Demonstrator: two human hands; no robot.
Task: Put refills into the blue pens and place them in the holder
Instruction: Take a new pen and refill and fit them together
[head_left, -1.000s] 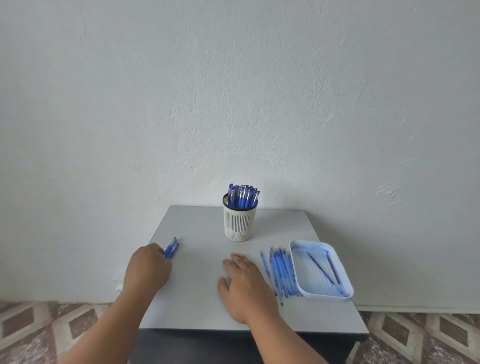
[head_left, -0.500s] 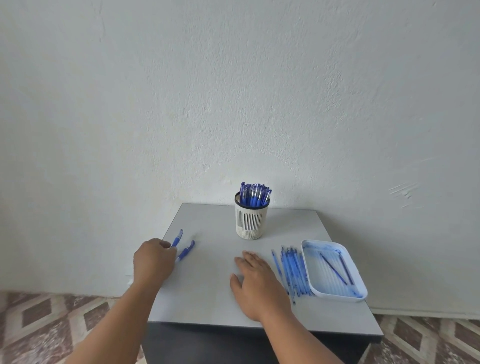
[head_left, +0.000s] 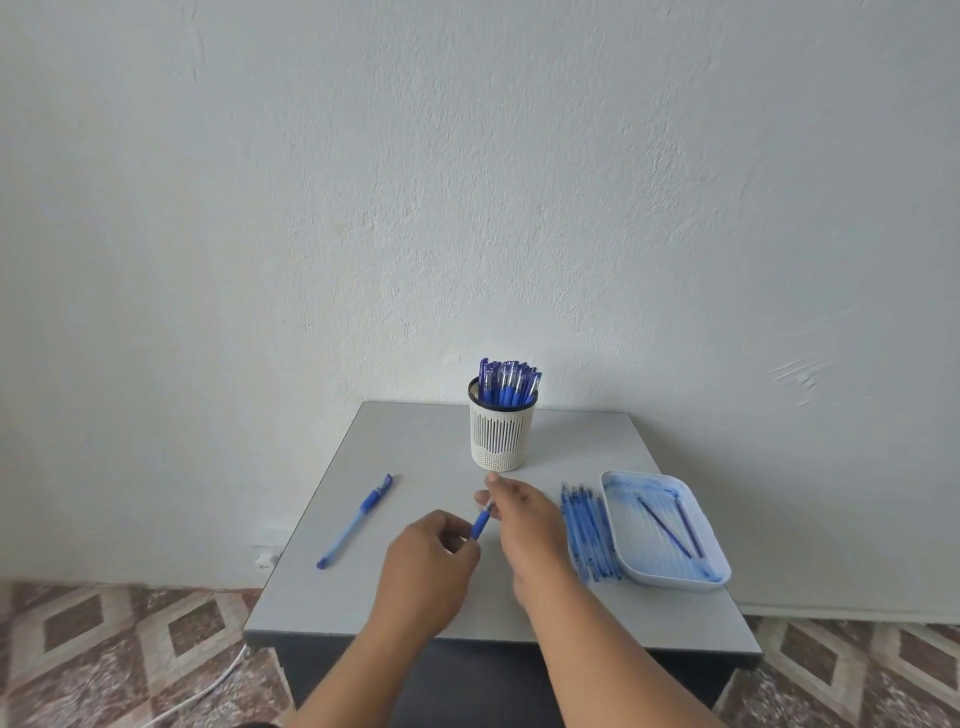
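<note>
My left hand (head_left: 426, 564) grips the lower end of a blue pen (head_left: 481, 522) above the middle of the grey table (head_left: 415, 452). My right hand (head_left: 524, 525) pinches that pen's upper tip. Another blue pen (head_left: 356, 521) lies alone on the table's left side. A white slotted holder (head_left: 501, 436) at the back holds several blue pens. A row of several refills (head_left: 589, 530) lies right of my right hand, beside a white tray (head_left: 670, 571) with two dark refills inside it.
The table stands against a plain white wall. Patterned floor tiles (head_left: 104, 639) show on both sides. A white cable (head_left: 208, 686) runs along the floor at the lower left, near a wall socket (head_left: 267, 558).
My left hand lifted one pen from the left side and brought it to the middle. My right hand rose from the table and took the pen's tip. One pen stayed on the left.
</note>
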